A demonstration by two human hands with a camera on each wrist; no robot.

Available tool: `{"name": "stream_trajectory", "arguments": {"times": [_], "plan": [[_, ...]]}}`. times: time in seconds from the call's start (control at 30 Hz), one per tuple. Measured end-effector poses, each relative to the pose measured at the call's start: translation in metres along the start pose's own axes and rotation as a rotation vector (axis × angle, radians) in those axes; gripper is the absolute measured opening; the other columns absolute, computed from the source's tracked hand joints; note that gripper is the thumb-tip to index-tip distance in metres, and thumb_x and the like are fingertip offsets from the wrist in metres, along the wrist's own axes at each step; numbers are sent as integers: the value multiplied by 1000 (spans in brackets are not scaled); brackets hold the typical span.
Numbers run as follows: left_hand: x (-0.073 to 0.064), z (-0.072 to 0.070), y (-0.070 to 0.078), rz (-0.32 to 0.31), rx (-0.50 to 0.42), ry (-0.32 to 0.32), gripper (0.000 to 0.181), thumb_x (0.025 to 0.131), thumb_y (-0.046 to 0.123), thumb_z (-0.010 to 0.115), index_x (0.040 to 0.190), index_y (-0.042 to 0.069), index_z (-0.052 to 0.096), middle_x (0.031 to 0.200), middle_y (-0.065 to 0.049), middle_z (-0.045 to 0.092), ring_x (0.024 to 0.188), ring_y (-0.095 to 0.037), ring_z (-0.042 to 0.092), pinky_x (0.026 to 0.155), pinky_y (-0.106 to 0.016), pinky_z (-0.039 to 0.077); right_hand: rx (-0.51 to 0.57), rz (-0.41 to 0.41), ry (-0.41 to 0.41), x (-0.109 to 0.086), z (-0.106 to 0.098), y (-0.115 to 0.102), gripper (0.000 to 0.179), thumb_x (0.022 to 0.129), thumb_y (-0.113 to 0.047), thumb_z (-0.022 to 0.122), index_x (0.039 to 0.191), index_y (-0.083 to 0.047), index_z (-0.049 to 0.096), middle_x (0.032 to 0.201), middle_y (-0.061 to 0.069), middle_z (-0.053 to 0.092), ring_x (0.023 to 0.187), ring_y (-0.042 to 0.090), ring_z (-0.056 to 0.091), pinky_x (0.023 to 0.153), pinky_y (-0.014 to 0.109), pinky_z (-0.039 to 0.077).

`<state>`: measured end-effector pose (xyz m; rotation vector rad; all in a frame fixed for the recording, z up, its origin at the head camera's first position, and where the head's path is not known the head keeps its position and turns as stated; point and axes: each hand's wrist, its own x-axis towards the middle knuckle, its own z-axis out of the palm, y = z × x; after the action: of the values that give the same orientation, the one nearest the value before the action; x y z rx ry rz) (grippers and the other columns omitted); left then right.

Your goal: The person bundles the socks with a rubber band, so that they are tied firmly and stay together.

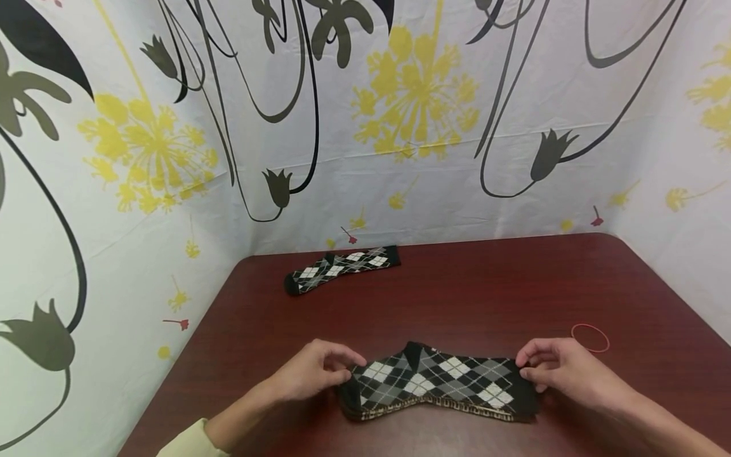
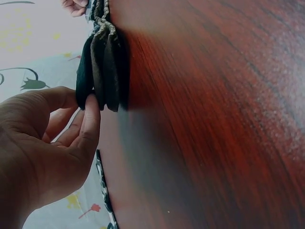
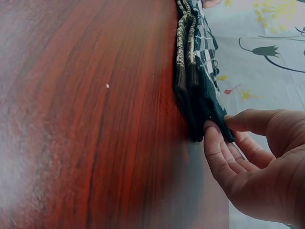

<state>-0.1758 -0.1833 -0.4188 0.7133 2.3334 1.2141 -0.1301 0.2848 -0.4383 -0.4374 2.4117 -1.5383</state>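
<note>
A stack of black argyle socks with grey and white diamonds lies flat near the table's front. At its toe end, my left hand pinches the top layer between thumb and fingers. My right hand pinches the dark cuff end the same way. From the left wrist, the dark toes show as several layers, with the thumb against the uppermost ones. The right wrist view has the layered cuffs edge-on, fingertips tucked under the top one.
Another argyle sock lies toward the back left of the dark red table. A thin red band rests just beyond my right hand. Behind the table hangs a white cloth printed with flowers, which also runs along both sides.
</note>
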Motion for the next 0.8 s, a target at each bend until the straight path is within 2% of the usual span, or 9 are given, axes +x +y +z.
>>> {"name": "stream_trajectory", "arguments": {"times": [0.17,0.4,0.6,0.7,0.8], "plan": [[0,0,1,-14,15,-14,31,99,-3,70,120,17,79,120,-1,76,87,-13,66,67,-26,50,-25,27,22,0,2,-1,13,97,0,73,108,4,68,100,15,70,75,12,68,62,34,59],[0,0,-2,7,46,0,27,97,-2,73,117,16,79,115,0,77,96,-12,72,73,-27,55,-98,16,52,1,7,-1,16,96,-3,76,111,1,72,97,12,73,69,12,68,58,32,56],[-1,3,-5,30,93,48,18,95,3,78,108,15,80,102,4,78,81,-9,71,64,-26,56,-136,52,70,1,8,-1,20,96,-3,77,116,1,75,95,8,74,67,11,66,56,30,54],[-2,4,-7,20,126,66,14,95,6,80,104,16,81,94,9,77,75,-8,68,62,-26,55,-181,51,93,1,8,-1,24,95,-5,79,118,-1,77,102,9,75,66,9,64,55,29,52],[-2,4,-8,3,161,78,12,95,9,81,103,18,81,91,12,77,76,-7,69,64,-25,54,-236,51,118,1,10,-1,28,93,-8,82,120,-3,78,110,11,75,68,7,63,55,27,49]]}}
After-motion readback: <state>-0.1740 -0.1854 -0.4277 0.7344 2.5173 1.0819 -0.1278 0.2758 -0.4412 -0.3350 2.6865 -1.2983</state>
